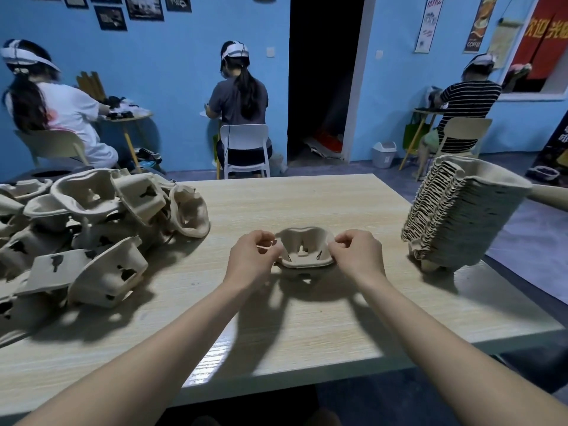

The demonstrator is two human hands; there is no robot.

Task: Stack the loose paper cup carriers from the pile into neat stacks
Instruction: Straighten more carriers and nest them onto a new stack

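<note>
At the table's [307, 318] left edge lies one jumbled pile of loose carriers [92, 229], too tangled to count. Mid-table, one beige molded-pulp carrier [304, 250] sits upright, its rim pinched by the left hand [253, 256] and right hand [356, 255]. One tall leaning stack [461, 216] stands at the right edge. A wall poster [479, 23] reads "COFFEE".

Blue walls [172, 87], dark doorway [322, 87], white chair [246, 149], framed pictures [110, 16], wood-grain table [307, 318].

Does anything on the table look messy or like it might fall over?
Yes. The tall stack at the table's right edge leans left, and the pile on the left is a jumble of tipped, overturned carriers.
</note>
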